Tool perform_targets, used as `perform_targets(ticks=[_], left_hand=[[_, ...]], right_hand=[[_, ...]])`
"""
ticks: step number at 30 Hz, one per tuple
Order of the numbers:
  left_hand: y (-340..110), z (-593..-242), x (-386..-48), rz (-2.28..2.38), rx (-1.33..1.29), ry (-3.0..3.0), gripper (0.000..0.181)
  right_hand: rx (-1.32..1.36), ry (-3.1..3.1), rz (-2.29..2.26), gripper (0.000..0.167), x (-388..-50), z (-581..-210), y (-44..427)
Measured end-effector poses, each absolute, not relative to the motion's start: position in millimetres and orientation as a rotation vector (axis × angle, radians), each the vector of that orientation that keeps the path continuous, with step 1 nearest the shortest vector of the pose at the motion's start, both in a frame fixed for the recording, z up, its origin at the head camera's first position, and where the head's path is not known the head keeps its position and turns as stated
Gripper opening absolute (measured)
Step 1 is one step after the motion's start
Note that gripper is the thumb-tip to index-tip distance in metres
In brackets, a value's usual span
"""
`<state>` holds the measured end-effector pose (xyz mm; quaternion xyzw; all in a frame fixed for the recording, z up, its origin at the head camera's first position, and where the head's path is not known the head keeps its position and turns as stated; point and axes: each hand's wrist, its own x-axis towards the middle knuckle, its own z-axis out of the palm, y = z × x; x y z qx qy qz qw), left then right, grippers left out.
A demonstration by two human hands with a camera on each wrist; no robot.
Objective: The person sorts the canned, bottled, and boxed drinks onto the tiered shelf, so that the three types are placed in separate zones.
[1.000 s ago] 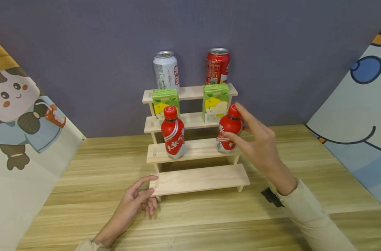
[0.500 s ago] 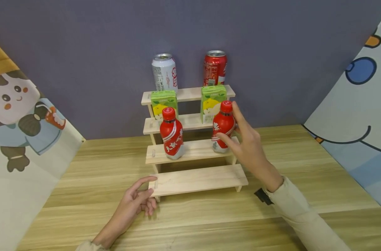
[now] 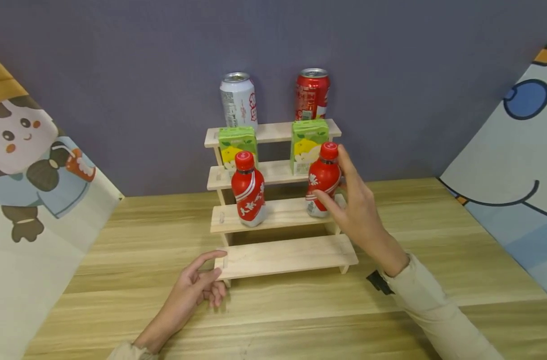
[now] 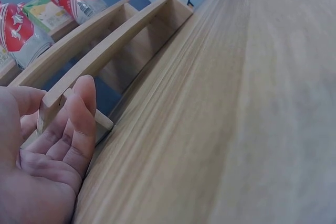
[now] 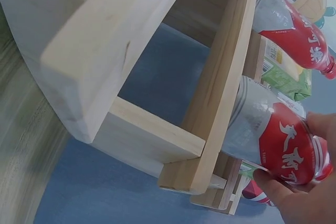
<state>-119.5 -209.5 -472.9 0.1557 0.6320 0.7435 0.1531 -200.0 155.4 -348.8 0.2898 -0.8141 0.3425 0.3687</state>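
A four-step wooden display rack (image 3: 287,257) stands on the table. My left hand (image 3: 194,285) pinches the left end of its lowest board, thumb and fingers on either side in the left wrist view. My right hand (image 3: 361,210) grips a red plastic drink bottle (image 3: 323,177) between thumb and fingers, at the right end of the second board. In the right wrist view that bottle's base meets the board. A matching red bottle (image 3: 249,192) stands at the same board's left end. Two green juice boxes (image 3: 306,145) stand on the third board, partly hidden behind the bottles.
On the top board are a white can (image 3: 238,102) at left and a red can (image 3: 312,95) at right, against the dark wall (image 3: 165,100). Cartoon panels flank both sides. Bare wood-grain table (image 3: 282,315) lies before the rack.
My right hand and the bottle in it have shifted a little to the left and back on the second board. My left hand keeps its place on the lowest board.
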Motion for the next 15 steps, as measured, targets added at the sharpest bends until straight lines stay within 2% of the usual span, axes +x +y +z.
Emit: perform_targets(ticks=[5, 9, 12, 15], left_hand=[[-207.4, -469.5, -120.0, 2.089, 0.439, 1.835, 0.047], [-211.6, -460.8, -110.9, 1.975, 0.319, 1.999, 0.045], [-218.4, -450.3, -98.0, 1.836, 0.263, 2.275, 0.041], [-227.8, -439.9, -87.9, 1.566, 0.295, 2.706, 0.036]], right_hand=[[0.747, -2.114, 0.893, 0.101, -196.8, -350.7, 160.4], [0.688, -2.215, 0.871, 0.087, -187.6, -359.2, 171.0], [0.613, -2.331, 0.792, 0.077, -174.6, -370.4, 189.6], [0.566, -2.396, 0.722, 0.076, -161.9, -383.5, 215.6]])
